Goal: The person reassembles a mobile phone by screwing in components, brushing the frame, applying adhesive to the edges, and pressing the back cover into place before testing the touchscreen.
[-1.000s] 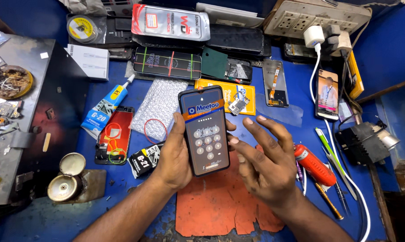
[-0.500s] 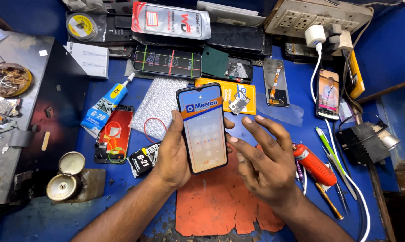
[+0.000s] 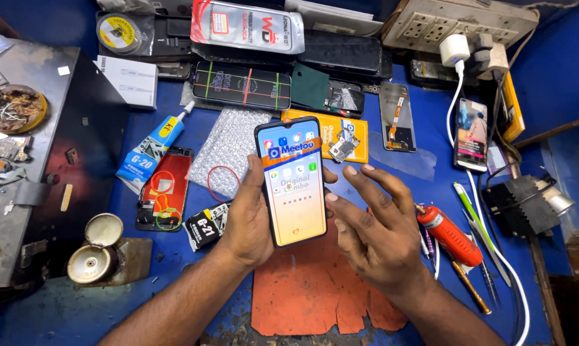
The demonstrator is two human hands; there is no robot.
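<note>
Left hand (image 3: 248,221) has its fingers wrapped around a lit-up smartphone (image 3: 292,182), held upright above the orange mat (image 3: 309,288) on the blue bench, while the right hand (image 3: 376,234) sits beside it, fingers loosely spread, thumb touching the phone's edge.

smartphone (image 3: 291,181) held in left hand (image 3: 248,221) above work mat (image 3: 309,291), right hand (image 3: 373,227) just right of it, bubble wrap (image 3: 228,150) behind-left, glue tube (image 3: 150,150) further left, screwdriver (image 3: 450,236) right

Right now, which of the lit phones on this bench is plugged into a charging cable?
The small phone lying at the far right, with the white cable running to it. The phone held in the left hand has no cable.
</note>
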